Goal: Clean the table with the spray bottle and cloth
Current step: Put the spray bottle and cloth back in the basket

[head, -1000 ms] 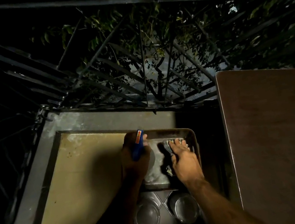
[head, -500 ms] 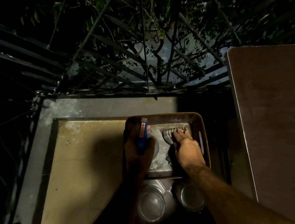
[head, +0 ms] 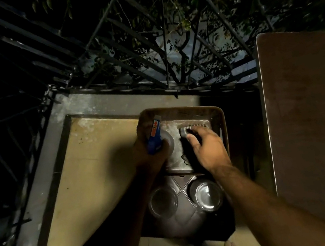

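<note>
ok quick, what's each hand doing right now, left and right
Left hand: holding the spray bottle.
Right hand: pressing the cloth on the tray; whether its fingers curl round it cannot be told.

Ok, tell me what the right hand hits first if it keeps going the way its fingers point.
The cloth: the right hand already has its fingertips on it. Past that, probably the tray's far rim.

No text, brand or number could be read anywhere. The blue spray bottle [head: 154, 140] held in the left hand [head: 151, 153] carried an orange-red label [head: 154, 130], but its print was too small and blurred to make out.
</note>
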A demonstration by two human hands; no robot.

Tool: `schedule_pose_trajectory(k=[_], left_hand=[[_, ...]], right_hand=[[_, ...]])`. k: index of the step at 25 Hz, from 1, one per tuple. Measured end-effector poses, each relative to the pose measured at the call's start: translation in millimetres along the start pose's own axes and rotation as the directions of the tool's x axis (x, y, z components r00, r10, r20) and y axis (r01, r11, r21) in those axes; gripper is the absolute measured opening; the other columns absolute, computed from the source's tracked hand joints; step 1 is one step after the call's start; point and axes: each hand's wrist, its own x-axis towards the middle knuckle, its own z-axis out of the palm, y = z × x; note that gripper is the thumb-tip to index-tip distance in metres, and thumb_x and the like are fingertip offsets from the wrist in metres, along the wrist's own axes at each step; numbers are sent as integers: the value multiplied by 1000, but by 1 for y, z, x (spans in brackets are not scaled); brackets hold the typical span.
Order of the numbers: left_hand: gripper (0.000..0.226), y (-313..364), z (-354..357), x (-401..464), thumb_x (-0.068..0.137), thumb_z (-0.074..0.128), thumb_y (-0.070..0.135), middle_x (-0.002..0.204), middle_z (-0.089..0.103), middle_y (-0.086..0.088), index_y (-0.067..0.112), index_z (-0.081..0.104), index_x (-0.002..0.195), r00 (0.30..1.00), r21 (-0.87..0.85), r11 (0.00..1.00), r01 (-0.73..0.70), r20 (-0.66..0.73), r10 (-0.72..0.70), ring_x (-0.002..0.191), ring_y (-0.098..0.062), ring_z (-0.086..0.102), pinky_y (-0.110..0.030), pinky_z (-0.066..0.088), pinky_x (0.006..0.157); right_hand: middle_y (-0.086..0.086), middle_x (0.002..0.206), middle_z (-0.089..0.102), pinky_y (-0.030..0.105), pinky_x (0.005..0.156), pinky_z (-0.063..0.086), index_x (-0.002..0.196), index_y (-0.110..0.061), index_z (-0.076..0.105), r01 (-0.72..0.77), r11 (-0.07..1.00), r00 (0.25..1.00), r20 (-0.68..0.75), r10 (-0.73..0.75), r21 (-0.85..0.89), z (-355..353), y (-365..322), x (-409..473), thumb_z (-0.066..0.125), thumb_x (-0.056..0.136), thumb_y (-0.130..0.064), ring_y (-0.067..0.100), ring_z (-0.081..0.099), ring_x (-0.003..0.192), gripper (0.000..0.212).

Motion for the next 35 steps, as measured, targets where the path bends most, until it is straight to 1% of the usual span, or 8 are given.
schedule_pose_trajectory(k=[2,5,8,13,22,25,31,35], left_hand=[[63,10,-6,-5,74,76,2,117,60,4,4,51,132,1000,18,1000,-26,13,26,99,-11,61,-2,48,81],[65,19,-17,-19,64,60,0,125,55,9,22,49,124,996,41,995,-93,10,93,104,-1,56,-6,49,82],[70,26,-25,-31,62,59,4,123,57,9,15,48,130,999,114,993,-38,15,37,105,2,55,-2,44,81],[70,37,-32,-53,73,77,15,114,60,12,11,45,136,999,36,998,43,-25,-42,107,-10,61,-24,48,89],[68,42,-45,-104,75,75,22,110,61,23,17,45,136,994,-55,993,107,-11,-108,111,-9,63,-26,50,95],[72,35,-47,-119,73,79,38,117,63,13,21,47,135,992,-42,991,123,-15,-124,102,3,62,-18,49,86],[78,13,-46,-141,74,81,38,124,61,5,14,47,140,997,39,996,78,-10,-78,113,-12,60,-21,49,93],[87,-1,-41,-149,67,76,49,129,64,-9,9,48,139,998,82,995,56,10,-57,116,-20,62,-35,51,98]], right_hand=[[1,128,60,30,108,34,127,-21,60,42,999,999,-30,-43,-25,-8,-7,-9,48,96,-49,20,49,120,44],[0,127,59,26,103,30,126,-22,61,67,997,995,-68,-68,-26,-18,-16,-23,49,95,-51,20,46,118,44],[0,126,59,31,102,36,127,-24,60,90,996,993,-70,-92,-29,-25,-16,-38,47,94,-56,20,44,116,48],[2,131,55,35,105,37,130,-21,57,109,992,992,-59,-112,-56,-37,-10,-63,44,94,-58,19,38,119,53],[6,132,47,39,99,40,130,-20,53,77,994,989,-117,-87,-82,-40,7,-116,45,91,-63,21,37,115,59],[6,128,47,40,97,42,131,-22,52,71,996,986,-144,-78,-49,-35,14,-138,50,88,-63,20,38,112,59],[6,121,46,43,96,42,128,-21,51,70,996,991,-109,-76,-55,-21,27,-159,52,82,-68,21,38,110,66],[2,128,42,41,102,40,133,-22,45,34,999,998,-52,-34,0,-17,27,-164,60,77,-68,18,36,117,74]])
